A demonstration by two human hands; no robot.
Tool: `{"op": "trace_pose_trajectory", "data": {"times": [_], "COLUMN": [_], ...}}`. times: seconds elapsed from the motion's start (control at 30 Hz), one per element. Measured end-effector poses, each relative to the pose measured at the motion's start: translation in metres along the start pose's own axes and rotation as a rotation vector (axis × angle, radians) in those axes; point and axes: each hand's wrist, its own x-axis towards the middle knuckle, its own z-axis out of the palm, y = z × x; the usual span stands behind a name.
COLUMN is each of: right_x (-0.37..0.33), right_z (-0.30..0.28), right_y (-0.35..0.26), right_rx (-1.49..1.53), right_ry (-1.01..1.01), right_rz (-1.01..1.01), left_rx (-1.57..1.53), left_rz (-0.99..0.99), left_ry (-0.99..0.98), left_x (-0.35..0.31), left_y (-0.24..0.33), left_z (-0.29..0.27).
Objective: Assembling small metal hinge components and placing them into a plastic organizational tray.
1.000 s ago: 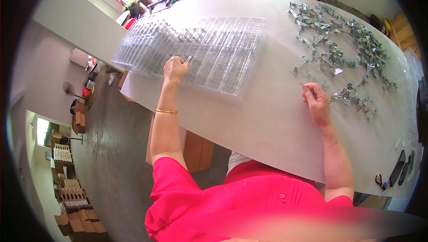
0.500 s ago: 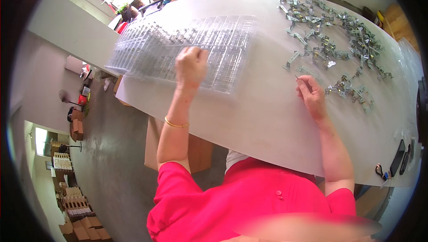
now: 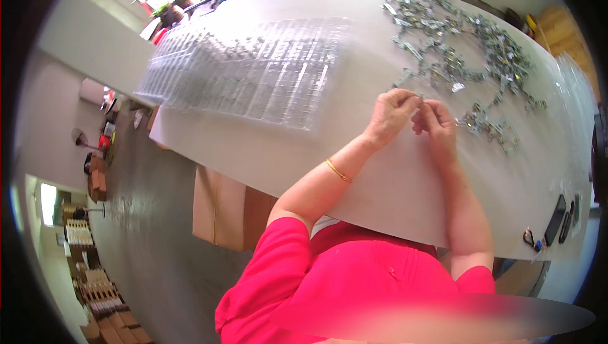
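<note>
My left hand [image 3: 394, 116], with a gold bangle on its wrist, meets my right hand [image 3: 438, 127] above the white table [image 3: 361, 173]. Both hands are closed in a pinch, fingertips against each other. A small metal piece [image 3: 420, 97] shows at the fingertips of my right hand; its shape is mostly covered. What the left fingers grip is hidden. Just beyond the hands lies a loose spread of small metal brackets [image 3: 443, 62], with a smaller cluster [image 3: 486, 121] right beside my right hand. To the left sits a clear plastic tray [image 3: 272, 100] with rows of compartments, some containing metal parts.
A black phone [image 3: 556, 219] and a small tool with coloured handles [image 3: 531, 237] lie at the table's right front corner. Clear plastic bags [image 3: 575, 90] hang over the right edge. Below the left front edge stands a cardboard box [image 3: 218, 208].
My left hand has come away from above the tray, moving right to join my right hand. The right hand stays near the same place, still pinching. The whole view has shifted slightly.
</note>
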Motion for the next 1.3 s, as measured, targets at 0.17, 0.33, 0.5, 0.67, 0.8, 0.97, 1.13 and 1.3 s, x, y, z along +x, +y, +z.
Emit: {"op": "trace_pose_trajectory", "data": {"times": [0.17, 0.33, 0.5, 0.67, 0.8, 0.97, 1.13, 1.3], "right_x": [0.004, 0.001, -0.007, -0.013, -0.018, -0.021, -0.023, -0.023], "right_z": [0.003, 0.007, 0.016, 0.028, 0.039, 0.044, 0.044, 0.045], "right_y": [0.005, 0.003, -0.001, -0.020, -0.023, -0.021, -0.021, -0.020], "right_rx": [-0.030, -0.092, -0.184, -0.740, -0.837, -0.833, -0.836, -0.802], "right_ry": [-0.023, -0.053, -0.008, 0.079, -0.040, -0.087, -0.130, -0.068], "right_rz": [-0.005, 0.045, 0.075, -0.529, -0.702, -0.706, -0.712, -0.661], "left_rx": [-0.132, -0.249, -0.294, -0.138, -0.012, 0.052, 0.134, -0.073], "left_rz": [-0.015, -0.058, -0.043, -0.046, -0.033, -0.053, -0.044, -0.332], "left_ry": [0.005, -0.036, 0.037, 0.181, 0.224, 0.214, 0.200, 0.104], "left_x": [-0.001, -0.005, -0.009, -0.004, -0.006, -0.008, -0.007, -0.002], "left_y": [-0.004, -0.010, -0.009, -0.020, -0.019, -0.014, -0.015, -0.006], "left_z": [-0.007, -0.012, -0.008, -0.014, -0.009, -0.007, -0.008, -0.018]}}
